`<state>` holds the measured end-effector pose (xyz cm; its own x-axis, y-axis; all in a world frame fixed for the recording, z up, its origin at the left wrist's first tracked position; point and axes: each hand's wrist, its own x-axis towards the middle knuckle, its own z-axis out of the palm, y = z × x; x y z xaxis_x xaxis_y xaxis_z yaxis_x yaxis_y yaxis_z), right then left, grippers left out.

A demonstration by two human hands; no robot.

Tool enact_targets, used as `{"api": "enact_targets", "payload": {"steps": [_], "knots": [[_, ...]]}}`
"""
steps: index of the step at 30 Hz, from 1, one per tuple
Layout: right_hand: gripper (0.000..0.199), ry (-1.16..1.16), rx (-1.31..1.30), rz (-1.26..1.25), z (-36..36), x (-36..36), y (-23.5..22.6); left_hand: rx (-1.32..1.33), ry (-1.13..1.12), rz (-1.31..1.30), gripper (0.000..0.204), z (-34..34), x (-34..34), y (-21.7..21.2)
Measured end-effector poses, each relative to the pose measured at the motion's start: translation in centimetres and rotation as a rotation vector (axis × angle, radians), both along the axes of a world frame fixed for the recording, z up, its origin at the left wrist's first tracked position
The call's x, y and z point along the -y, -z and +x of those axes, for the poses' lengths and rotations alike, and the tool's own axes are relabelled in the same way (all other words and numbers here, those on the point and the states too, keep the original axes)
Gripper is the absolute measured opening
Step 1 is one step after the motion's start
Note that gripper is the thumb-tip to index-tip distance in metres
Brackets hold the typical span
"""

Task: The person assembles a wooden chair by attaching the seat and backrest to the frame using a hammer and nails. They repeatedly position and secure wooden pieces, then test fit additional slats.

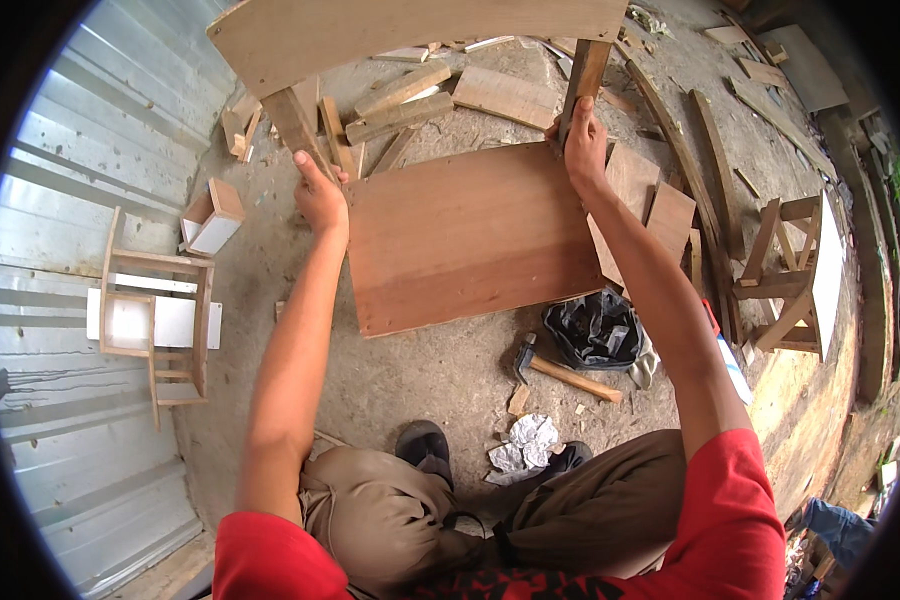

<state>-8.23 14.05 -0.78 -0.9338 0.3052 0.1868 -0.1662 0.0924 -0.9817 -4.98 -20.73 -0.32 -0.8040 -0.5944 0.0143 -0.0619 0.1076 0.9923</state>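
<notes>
A small wooden chair point(475, 235) is in front of me, its broad brown plywood seat facing up. A curved backrest board point(420, 35) joins it through two upright posts, and its top runs out of view. My left hand point(320, 192) is closed round the left post point(295, 128), close to the seat's far left corner. My right hand point(582, 145) grips the right post point(588, 75), with the thumb up along it. The chair's legs are hidden under the seat.
A hammer point(570, 380) lies beside a black plastic bag point(595, 330) near my feet, with crumpled foil-like paper point(526, 447) closer. Wood offcuts point(400, 100) litter the floor beyond. A wooden stool point(795, 275) stands right; a small wooden frame point(160, 320) is by the metal wall left.
</notes>
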Motion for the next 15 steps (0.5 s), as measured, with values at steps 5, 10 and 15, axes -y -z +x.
{"api": "enact_targets", "payload": {"steps": [5, 10, 15], "knots": [[0.077, 0.045, 0.002, 0.036, 0.9, -1.5, 1.1, 0.052, -0.020, -0.092, 0.091, 0.3, -0.8, 0.3], [0.096, 0.040, 0.607, 0.205, 5.1, 0.2, 0.1, 0.205, 0.061, -0.091, 0.103, 2.2, 0.9, 0.7], [0.099, -0.330, 0.678, 0.223, 9.3, -0.3, -1.3, 0.294, 0.158, -0.015, 0.108, 2.8, 2.5, 2.3]]}}
